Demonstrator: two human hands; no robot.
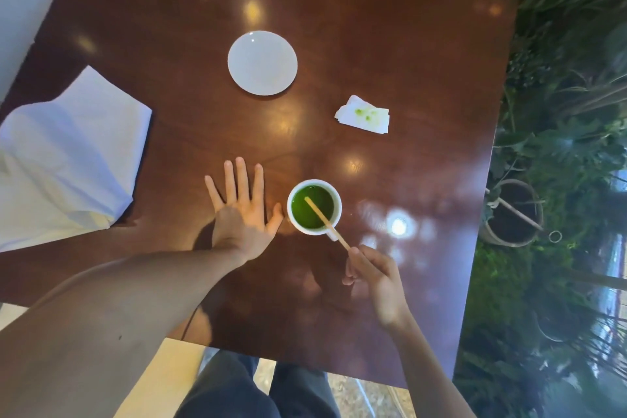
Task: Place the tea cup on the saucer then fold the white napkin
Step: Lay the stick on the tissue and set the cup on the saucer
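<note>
While lying unfolded at the left edge of a glossy brown table [390,44], white cloth napkin [68,159]; left hand [242,210] flat, fingers spread, holding nothing, just beside round white cup [314,207] of green liquid; round white saucer [262,63] bare, beyond; right hand [376,276] pinching wooden stick [325,220] dipped in cup; stained paper tissue [363,115] right.

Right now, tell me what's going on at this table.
A person sits at a wooden table. The right hand holds a wooden stirrer that dips into a white tea cup of green tea. The left hand lies flat and open on the table beside the cup. The saucer sits empty farther off, a stained tissue lies to its right, and the white napkin lies at the left edge.
</note>
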